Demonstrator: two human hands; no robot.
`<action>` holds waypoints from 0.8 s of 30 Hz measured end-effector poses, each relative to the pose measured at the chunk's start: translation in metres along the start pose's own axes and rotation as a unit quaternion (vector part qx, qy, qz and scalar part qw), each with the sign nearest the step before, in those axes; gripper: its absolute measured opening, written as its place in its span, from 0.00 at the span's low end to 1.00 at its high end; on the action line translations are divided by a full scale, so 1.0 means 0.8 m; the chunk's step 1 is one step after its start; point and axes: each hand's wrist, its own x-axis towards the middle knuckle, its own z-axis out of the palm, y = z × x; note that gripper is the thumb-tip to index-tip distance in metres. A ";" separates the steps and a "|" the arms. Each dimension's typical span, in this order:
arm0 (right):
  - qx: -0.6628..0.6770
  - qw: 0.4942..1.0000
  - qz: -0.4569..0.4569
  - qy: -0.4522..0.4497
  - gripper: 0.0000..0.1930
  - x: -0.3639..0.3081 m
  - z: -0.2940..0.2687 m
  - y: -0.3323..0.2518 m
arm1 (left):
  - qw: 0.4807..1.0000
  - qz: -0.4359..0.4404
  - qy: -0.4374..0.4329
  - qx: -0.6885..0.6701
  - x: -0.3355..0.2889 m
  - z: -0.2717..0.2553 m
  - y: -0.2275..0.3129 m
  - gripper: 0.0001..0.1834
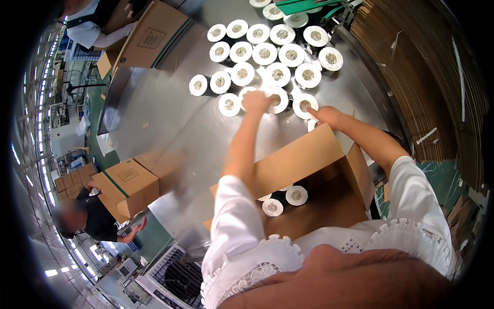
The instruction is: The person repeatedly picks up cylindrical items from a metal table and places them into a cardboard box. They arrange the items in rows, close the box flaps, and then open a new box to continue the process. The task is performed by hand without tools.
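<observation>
Several short cylinders with white ringed tops, silvery centres and dark sides, which look like rolls, stand upright in loose rows on a metal table. My left hand is at the near row, slightly blurred, fingers curled over one roll and its thumb on the roll beside it. Farther right, my right hand grips the edge of another roll, a finger reaching onto its top. Close to my body is an open cardboard box, between my forearms. Inside it, some rolls show; the near flap hides part of the interior.
Flattened cardboard is stacked along the right. A green guide crosses the table's far end. At left, a person in dark clothing handles a closed carton. Another person's arm is beside a carton at far left.
</observation>
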 end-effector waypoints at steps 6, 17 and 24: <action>0.063 0.994 -0.028 0.080 0.39 -0.123 -0.107 -0.002 | 0.900 0.066 0.060 -0.427 -0.200 -0.130 -0.093 0.15; -0.073 0.840 -0.261 0.471 0.31 -0.324 -0.251 -0.185 | 0.937 0.207 -0.147 -0.241 -0.403 0.005 0.053 0.18; -0.237 0.912 -0.335 0.020 0.37 -0.344 -0.088 -0.273 | 0.947 0.243 0.013 0.212 -0.354 0.251 0.090 0.21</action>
